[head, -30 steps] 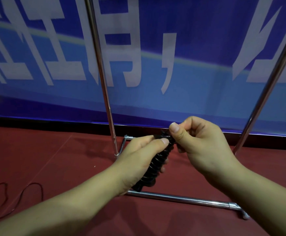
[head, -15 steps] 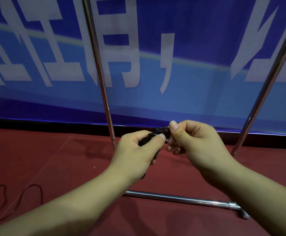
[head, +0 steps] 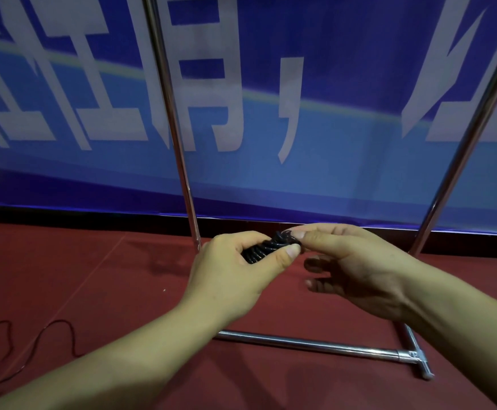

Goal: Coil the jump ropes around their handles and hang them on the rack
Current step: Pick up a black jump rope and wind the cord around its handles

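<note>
A black jump rope point(head: 263, 249), wound in tight coils around its handles, is held in front of me at the middle of the view. My left hand point(head: 238, 273) grips the bundle from the left, thumb pressed on its top end. My right hand point(head: 350, 264) pinches the bundle's upper end with thumb and forefinger; its other fingers are loosely curled below. Most of the bundle is hidden inside my left hand. The chrome rack point(head: 179, 149) stands just behind, with two upright poles and a base bar point(head: 315, 346) on the floor.
A loose dark rope point(head: 43, 344) lies on the red carpet at the lower left. A blue banner point(head: 300, 128) with large white characters covers the wall behind the rack. The rack's right upright point(head: 466, 143) slants up to the top right corner.
The coiled bundle has tilted from hanging down to lying nearly level inside my left hand. Both hands have shifted a little lower, and my right hand's lower fingers have loosened.
</note>
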Demonstrator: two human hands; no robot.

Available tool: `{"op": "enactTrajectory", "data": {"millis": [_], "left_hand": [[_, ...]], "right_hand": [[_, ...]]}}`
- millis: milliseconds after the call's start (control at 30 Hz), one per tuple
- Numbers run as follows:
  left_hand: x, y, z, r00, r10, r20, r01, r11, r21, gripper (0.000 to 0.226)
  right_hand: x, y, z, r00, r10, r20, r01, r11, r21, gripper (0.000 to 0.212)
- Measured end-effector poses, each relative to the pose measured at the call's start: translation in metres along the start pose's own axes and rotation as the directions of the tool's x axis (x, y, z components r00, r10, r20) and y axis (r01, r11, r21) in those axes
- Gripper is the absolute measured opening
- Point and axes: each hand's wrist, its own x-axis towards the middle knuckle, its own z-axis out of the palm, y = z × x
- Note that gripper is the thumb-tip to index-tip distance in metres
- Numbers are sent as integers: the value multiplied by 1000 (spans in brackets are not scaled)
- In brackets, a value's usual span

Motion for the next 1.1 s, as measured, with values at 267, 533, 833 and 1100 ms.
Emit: {"op": "enactTrajectory", "data": {"millis": [267,533,833,1100], "left_hand": [[9,-5,2,999,-29,40,23,989,147,66],[45,21,-9,997,-24,-80,33,992,118,84],[70,67,-53,991,-39,-127,59,985,165,79],[109,129,-110,979,-42,-200,46,999,18,68]], "right_hand": [[7,1,2,975,-157,-156,140,983,-115,14],[23,-30,20,723,-535,-437,461,845,-271,16],[28,-76,38,567,-678,-467,619,725,-301,19],[36,-173,63,629,-674,-387,651,729,-211,12]]}}
